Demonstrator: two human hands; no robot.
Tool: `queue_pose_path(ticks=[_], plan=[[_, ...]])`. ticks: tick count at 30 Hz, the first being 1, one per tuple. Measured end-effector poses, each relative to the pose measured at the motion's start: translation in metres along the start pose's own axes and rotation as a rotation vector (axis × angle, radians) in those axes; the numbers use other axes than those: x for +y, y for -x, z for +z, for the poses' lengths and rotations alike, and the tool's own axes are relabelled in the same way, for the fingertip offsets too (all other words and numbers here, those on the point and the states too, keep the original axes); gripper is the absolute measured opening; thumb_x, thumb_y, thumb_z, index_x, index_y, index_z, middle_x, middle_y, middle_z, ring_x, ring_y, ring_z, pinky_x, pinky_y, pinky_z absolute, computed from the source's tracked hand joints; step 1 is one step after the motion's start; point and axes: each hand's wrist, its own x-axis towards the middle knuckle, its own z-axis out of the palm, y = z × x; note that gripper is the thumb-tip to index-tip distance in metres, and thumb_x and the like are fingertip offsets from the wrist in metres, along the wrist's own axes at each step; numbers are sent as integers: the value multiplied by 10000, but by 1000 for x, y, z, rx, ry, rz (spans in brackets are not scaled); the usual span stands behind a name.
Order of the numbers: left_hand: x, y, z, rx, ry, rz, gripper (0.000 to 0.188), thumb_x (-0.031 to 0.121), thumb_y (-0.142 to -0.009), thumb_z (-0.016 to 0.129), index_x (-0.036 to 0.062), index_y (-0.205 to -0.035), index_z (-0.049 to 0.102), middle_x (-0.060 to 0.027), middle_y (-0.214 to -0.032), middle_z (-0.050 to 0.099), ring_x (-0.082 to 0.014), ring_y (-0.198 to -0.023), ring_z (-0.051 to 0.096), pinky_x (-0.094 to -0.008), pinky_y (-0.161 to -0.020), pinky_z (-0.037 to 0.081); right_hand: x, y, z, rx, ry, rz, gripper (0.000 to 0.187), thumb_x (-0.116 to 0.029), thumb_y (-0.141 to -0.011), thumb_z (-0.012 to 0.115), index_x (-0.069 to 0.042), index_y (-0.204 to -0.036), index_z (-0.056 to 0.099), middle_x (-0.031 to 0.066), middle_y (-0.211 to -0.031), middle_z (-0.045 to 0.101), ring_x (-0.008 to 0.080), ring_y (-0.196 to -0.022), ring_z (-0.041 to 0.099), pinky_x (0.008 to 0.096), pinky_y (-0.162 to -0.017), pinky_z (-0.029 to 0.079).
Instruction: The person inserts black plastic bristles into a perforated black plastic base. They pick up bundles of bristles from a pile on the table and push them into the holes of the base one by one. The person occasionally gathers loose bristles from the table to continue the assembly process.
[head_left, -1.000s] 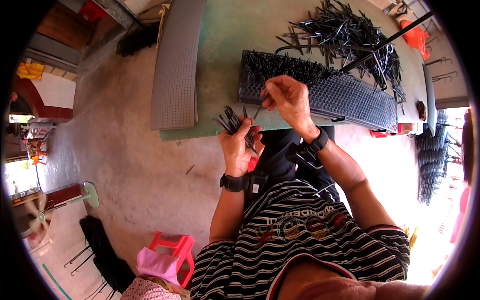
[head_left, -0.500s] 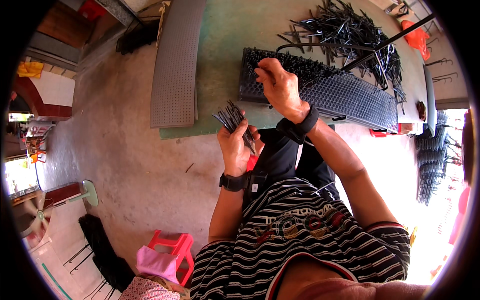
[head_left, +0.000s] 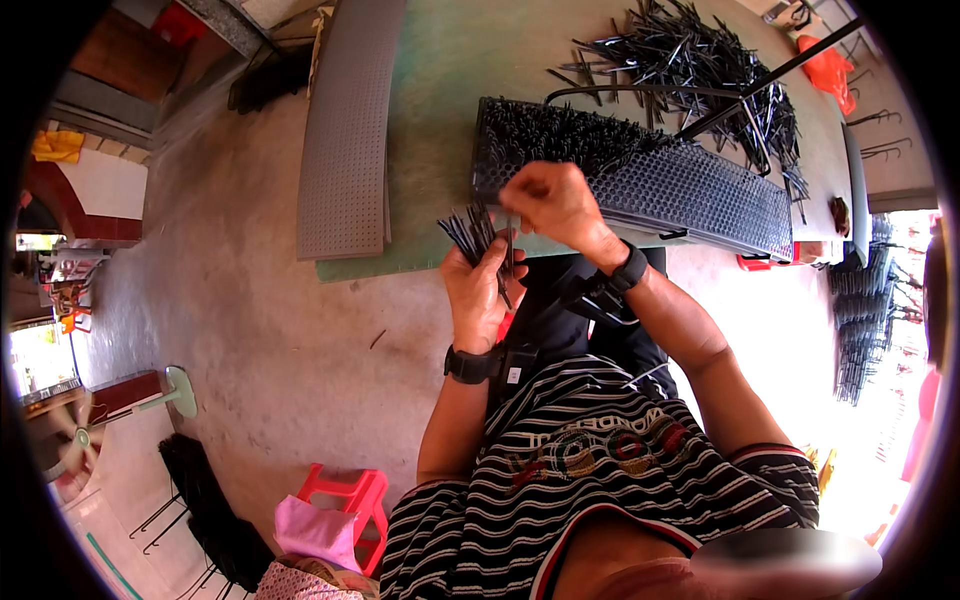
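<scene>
Bundle of black sticks (head_left: 466,238), head view: gripped in left hand (head_left: 478,293). Right hand (head_left: 560,207): fingers curled, near the bundle's tips; cannot tell if holding a stick. Tray (head_left: 700,202): on table (head_left: 445,110), partly filled. Loose sticks (head_left: 690,50): heaped behind.

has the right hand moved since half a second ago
Yes: the right hand moved toward the body, from over the honeycomb tray toward its near edge.
</scene>
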Motion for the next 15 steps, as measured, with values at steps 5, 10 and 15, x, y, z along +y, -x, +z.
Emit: queue_pose_path(ticks=[5,10,15], plan=[[0,-2,-1,82,62,41,111,42,-848,615,11,-947,575,-103,-877,644,-191,-648,620,-319,-500,510,-19,-4,-4,339,-135,-299,112,-50,-856,594,17,-934,550,79,-713,640,114,-604,642,227,-498,484],[4,-2,-7,65,24,-13,112,52,-842,629,19,-939,584,-60,-781,602,-180,-614,599,-310,-476,480,-11,-17,-1,480,31,-510,118,-44,-872,584,3,-967,533,82,-759,646,118,-662,660,234,-556,506],[7,0,-7,52,34,-74,132,68,-842,635,16,-956,591,-64,-807,613,-177,-603,589,-301,-466,463,-3,-20,0,424,192,-464,103,-18,-849,610,-6,-938,559,92,-820,650,140,-681,660,236,-600,508]])
